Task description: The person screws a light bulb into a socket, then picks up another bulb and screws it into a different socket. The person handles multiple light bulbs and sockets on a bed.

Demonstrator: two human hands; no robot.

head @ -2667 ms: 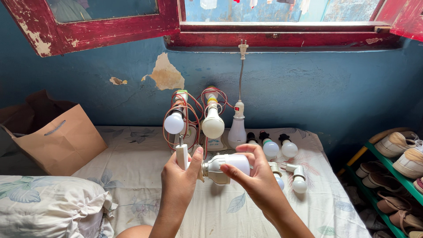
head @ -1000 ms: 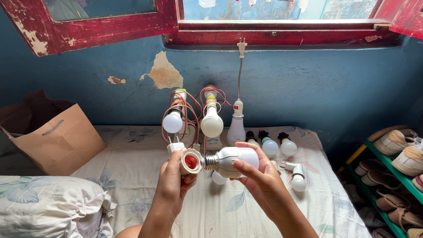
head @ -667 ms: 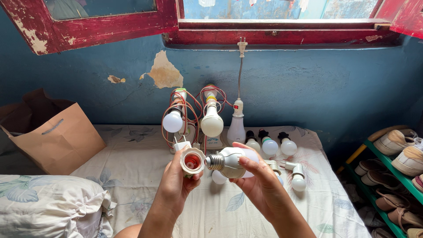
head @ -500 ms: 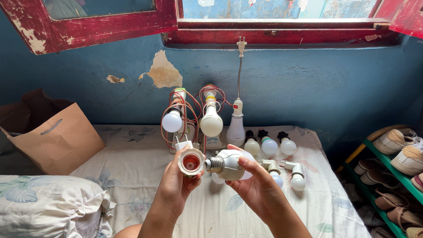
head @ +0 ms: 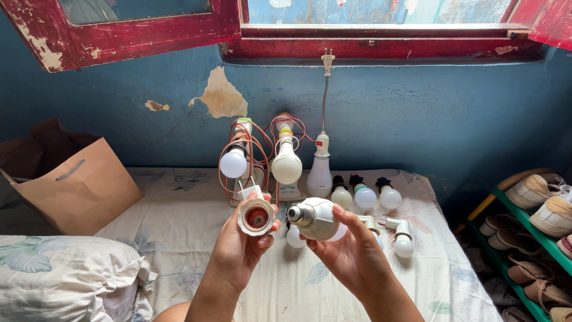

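A: Where does the white LED bulb (head: 317, 218) sit?

B: At the frame's centre, cradled in the right hand (head: 351, 253), whose fingers curl around its dome. Its metal screw base points to nine o'clock, just short of the plug-in lamp socket (head: 256, 216).

A: And the socket?

B: Pinched by the left hand (head: 238, 250), thumb and fingers around its white collar, red-lined mouth facing the camera, not the bulb.

A: So how is the joining done well?

B: I'd say turn the socket's mouth towards three o'clock until thread and opening share one axis, then seat the base gently before twisting; a skewed start would likely cross-thread.

A: What lies beyond?

B: At twelve o'clock, two wired bulbs (head: 286, 164) with red cable; at two o'clock, small bulbs (head: 364, 195) on the floral bedsheet (head: 179, 238); at nine, a paper bag (head: 74, 185).
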